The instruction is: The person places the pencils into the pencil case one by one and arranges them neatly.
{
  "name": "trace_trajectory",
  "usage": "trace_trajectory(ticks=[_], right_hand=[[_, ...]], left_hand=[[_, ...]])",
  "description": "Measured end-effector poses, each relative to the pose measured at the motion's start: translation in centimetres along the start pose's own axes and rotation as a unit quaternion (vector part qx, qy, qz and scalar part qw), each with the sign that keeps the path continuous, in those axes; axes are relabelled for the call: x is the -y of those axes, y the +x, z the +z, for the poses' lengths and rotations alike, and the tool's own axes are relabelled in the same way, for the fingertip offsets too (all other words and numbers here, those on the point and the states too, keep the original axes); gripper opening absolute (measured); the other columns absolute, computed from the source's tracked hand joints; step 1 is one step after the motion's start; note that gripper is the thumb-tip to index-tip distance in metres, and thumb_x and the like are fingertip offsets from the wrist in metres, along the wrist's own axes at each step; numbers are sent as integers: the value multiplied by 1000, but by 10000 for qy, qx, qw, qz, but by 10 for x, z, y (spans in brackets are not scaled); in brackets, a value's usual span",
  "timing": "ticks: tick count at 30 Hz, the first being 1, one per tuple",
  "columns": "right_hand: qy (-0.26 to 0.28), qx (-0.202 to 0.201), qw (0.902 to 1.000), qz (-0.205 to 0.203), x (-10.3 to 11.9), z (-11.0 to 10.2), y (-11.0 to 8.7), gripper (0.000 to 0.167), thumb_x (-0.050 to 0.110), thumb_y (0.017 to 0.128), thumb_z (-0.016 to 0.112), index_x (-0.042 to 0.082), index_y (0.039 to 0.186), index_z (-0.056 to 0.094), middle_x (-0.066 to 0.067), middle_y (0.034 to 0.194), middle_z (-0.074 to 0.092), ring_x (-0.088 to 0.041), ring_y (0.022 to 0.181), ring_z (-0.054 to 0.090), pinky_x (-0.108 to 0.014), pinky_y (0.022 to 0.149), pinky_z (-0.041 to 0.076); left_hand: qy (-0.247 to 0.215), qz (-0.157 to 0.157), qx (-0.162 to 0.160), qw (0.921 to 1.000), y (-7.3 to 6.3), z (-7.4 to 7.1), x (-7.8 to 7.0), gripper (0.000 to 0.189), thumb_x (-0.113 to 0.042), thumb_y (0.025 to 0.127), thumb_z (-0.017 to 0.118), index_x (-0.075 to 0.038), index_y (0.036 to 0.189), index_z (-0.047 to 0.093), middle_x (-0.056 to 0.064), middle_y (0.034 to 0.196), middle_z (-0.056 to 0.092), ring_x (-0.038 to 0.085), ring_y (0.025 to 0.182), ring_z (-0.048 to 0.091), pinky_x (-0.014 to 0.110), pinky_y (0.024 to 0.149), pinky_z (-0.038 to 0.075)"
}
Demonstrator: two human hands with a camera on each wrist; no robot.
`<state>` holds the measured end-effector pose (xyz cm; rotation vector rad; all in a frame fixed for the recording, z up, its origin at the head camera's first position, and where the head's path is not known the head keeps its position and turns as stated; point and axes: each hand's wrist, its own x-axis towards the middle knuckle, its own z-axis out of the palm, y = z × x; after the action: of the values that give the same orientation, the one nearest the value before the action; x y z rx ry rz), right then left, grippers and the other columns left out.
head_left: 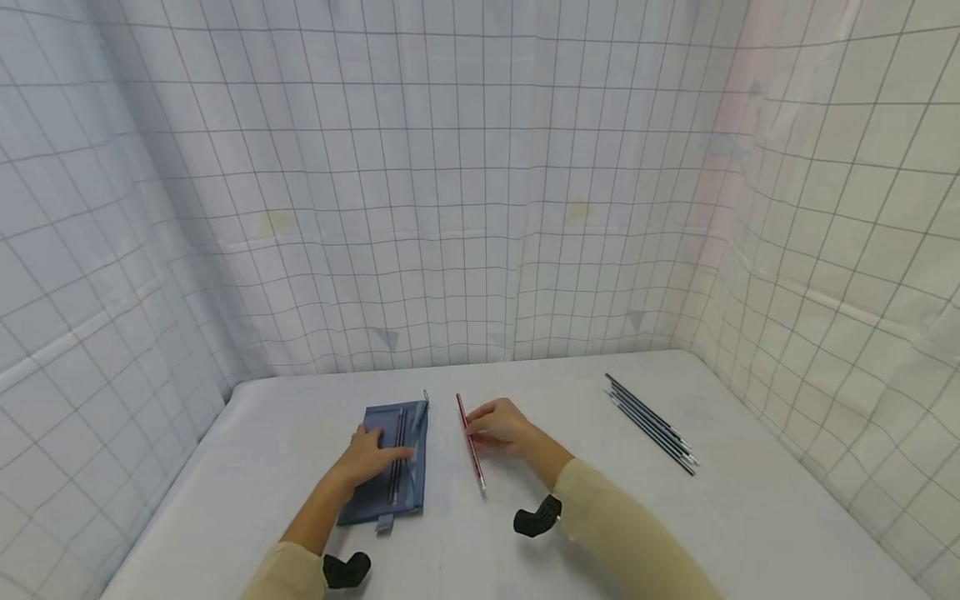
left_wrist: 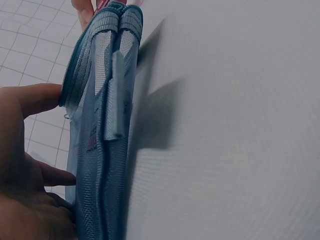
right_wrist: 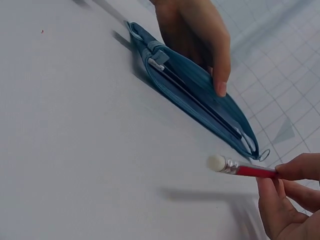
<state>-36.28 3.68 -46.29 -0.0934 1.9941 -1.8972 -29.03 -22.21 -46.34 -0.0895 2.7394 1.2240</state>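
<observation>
A blue mesh pencil case (head_left: 363, 502) lies on the table, left of the middle. My left hand (head_left: 366, 458) rests on it with spread fingers, thumb toward the zipped edge. Its mouth gapes in the right wrist view, where a pencil with a white eraser (right_wrist: 156, 64) lies inside the case (right_wrist: 235, 105). Dark pencils (head_left: 397, 458) show at the case in the head view. To the right of the case, my right hand (head_left: 501, 425) pinches a red pencil (head_left: 474, 455) between thumb and fingers. The pencil's white eraser end (right_wrist: 216, 163) points toward me.
Several dark pencils (head_left: 652, 425) lie together in a slanting bunch at the right of the white table (head_left: 570, 379). White gridded curtains (head_left: 480, 208) close off the back and both sides. A small metal ring (right_wrist: 264, 155) hangs at the case's far end.
</observation>
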Motion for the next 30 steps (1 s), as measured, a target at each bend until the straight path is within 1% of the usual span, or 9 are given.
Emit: trace_trajectory(ticks=[5,12,16,20,25,28,30], right_hand=[[-46,132,9999,-21,0,16,5,20,-10,89,73,-9,108,72,-13,94,65,-17,75,65,-26,62,58],[-141,194,9997,-18,-1,37,9,29,-14,86,71,-8,114,71,-12,92,66,-17,73,64,-26,60,58],[-314,196,9993,-17,-2,46,10,26,-15,85,71,-9,110,71,-13,89,68,-16,70,64,-27,59,57],[-668,29,9977,-64,-1,58,10,23,-12,86,73,-6,109,72,-11,87,69,-14,67,64,-25,56,56],[-1149,-361,9927,-67,5,72,9,20,-7,89,75,-1,108,74,-8,87,68,-13,65,64,-22,54,54],[-1244,-509,9909,-56,9,78,10,16,-6,88,77,0,103,76,-7,85,68,-13,64,65,-22,54,55],[-1217,-586,9908,-18,11,82,11,15,-7,87,77,1,100,76,-7,84,69,-13,65,66,-22,55,55]], left_hand=[[-100,-3,0,9999,0,-1,0,100,-47,94,69,19,154,23,44,160,-2,61,148,0,75,114,12],[-45,-57,-13,10000,1,1,1,100,-47,94,68,19,154,24,44,161,-1,62,147,3,74,114,14],[-23,-71,-19,10000,1,2,-1,99,-47,94,68,19,153,24,44,161,-1,61,147,3,74,114,14],[-35,-97,-7,9999,0,2,0,100,-47,94,69,19,154,24,43,161,-2,60,148,1,74,114,14],[-20,-75,3,10000,2,3,-1,99,-47,95,69,18,154,23,43,161,-2,60,148,2,74,114,14],[-29,-94,-3,10000,2,2,-2,98,-46,95,68,18,154,23,43,161,-3,61,148,2,74,114,14],[-41,-125,-7,9999,2,2,-2,98,-45,95,68,18,154,23,43,161,-3,61,148,1,74,114,14]])
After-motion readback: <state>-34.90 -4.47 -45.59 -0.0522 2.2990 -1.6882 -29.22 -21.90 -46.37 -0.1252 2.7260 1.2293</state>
